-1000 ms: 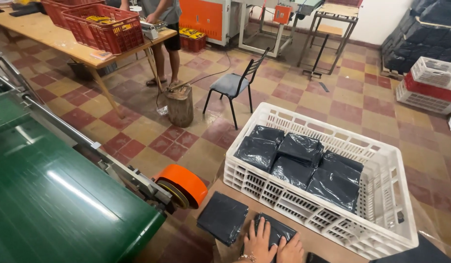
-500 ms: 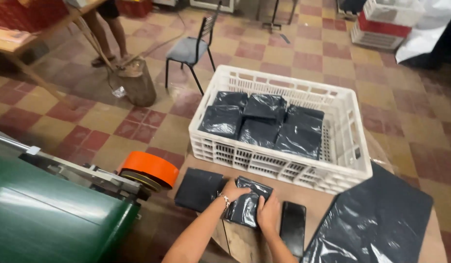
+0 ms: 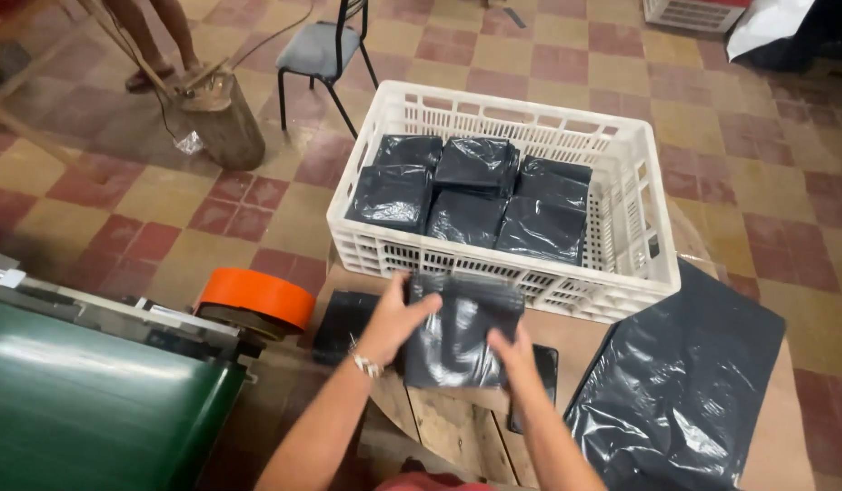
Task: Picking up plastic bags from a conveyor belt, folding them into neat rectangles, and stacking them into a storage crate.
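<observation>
Checkered red and tan tiles cover the floor (image 3: pixel 257 218) of this workroom, and a wooden table (image 3: pixel 457 427) stands near the camera with a white crate (image 3: pixel 634 245) resting on its far part. Seen from the head camera, the crate already holds a layer of black packets (image 3: pixel 480 195), laid flat side by side. Both hands grip one more black packet (image 3: pixel 462 332) just in front of the crate's near wall. The left hand (image 3: pixel 393 323) clasps its left edge, thumb on top; the right hand (image 3: pixel 516 355) pinches the lower right corner. The packet sits between the two hands, raised a little off the table, tilted toward the crate.

To my eye, handling it well means keeping both edges supported so the slick plastic does not sag or slip, and lifting it clear of the crate's rim.

A large black plastic sheet (image 3: pixel 680 391) lies to the right, another flat dark packet (image 3: pixel 343 323) to the left. An orange roller (image 3: pixel 257 295) and a green conveyor (image 3: pixel 94 400) stand at the left.
</observation>
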